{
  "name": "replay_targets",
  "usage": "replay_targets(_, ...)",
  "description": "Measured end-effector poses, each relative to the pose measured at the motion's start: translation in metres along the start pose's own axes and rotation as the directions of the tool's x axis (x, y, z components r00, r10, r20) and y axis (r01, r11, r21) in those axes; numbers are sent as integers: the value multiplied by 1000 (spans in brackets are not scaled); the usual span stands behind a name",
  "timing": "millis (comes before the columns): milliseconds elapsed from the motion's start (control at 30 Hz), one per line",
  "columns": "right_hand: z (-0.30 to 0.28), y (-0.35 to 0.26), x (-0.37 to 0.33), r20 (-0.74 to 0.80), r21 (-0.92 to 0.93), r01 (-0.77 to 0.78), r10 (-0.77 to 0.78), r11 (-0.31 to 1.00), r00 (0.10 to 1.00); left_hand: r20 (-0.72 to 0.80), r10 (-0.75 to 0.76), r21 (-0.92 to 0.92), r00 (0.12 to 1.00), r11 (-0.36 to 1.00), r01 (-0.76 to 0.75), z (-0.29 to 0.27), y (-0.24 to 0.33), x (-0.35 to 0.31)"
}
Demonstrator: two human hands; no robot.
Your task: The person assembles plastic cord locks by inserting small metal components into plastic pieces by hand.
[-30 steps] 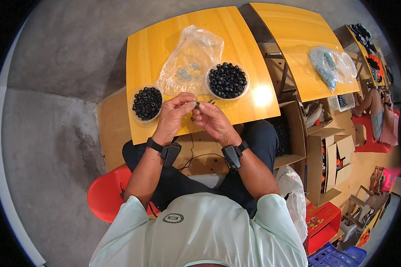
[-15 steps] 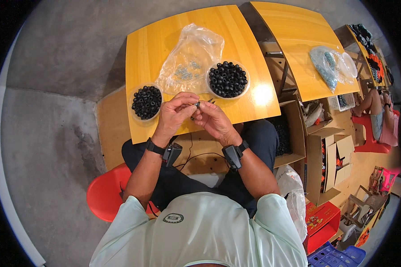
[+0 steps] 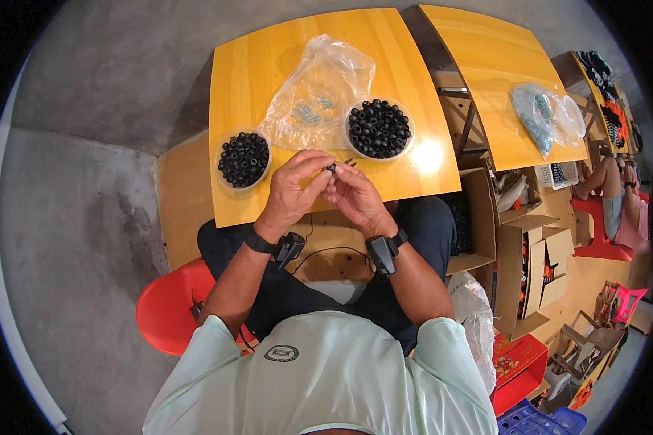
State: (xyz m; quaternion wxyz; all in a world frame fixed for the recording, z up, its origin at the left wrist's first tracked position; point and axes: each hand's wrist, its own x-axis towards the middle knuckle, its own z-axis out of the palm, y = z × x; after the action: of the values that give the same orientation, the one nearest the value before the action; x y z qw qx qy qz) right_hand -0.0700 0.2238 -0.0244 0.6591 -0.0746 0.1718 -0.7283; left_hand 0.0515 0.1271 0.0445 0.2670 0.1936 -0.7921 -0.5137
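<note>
Over the near edge of the yellow table (image 3: 250, 80), my left hand (image 3: 295, 190) and my right hand (image 3: 357, 199) meet fingertip to fingertip. Between the thumb and finger of the left hand is a small black bead-like piece (image 3: 331, 167), and the right fingertips press against it. A dark pointed thing (image 3: 350, 162) shows just beyond the right fingers; I cannot tell if it is held. Left of my hands is a clear round tub (image 3: 244, 190) of black beads (image 3: 244, 158). A second tub (image 3: 413, 135) beyond the right hand holds more black beads (image 3: 379, 127).
A clear plastic bag (image 3: 319, 61) with small metallic pieces (image 3: 312, 111) lies behind the tubs. To the right stand another yellow table (image 3: 486, 58) with a bag of bluish pieces (image 3: 533, 123), and open cardboard boxes (image 3: 511, 279). Farther right, another person (image 3: 617, 203) sits.
The view has shifted slightly, and the scene sits a little farther right. Both hands stay together, with the black piece still between their fingertips and turned slightly.
</note>
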Motion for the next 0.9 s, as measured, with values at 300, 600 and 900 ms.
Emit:
replay_targets(300,1,1,-3,-15,6,-9,9,1000,1000,-74,11,68,997,998,-6,-9,0,-17)
replay_targets(600,3,1,-1,74,66,-42,38,997,997,-398,-60,544,915,788,288,-105,-36,-46)
replay_targets(900,10,5,0,77,-14,-71,72,997,994,-296,-54,389,954,905,172,-77,-9,-26)
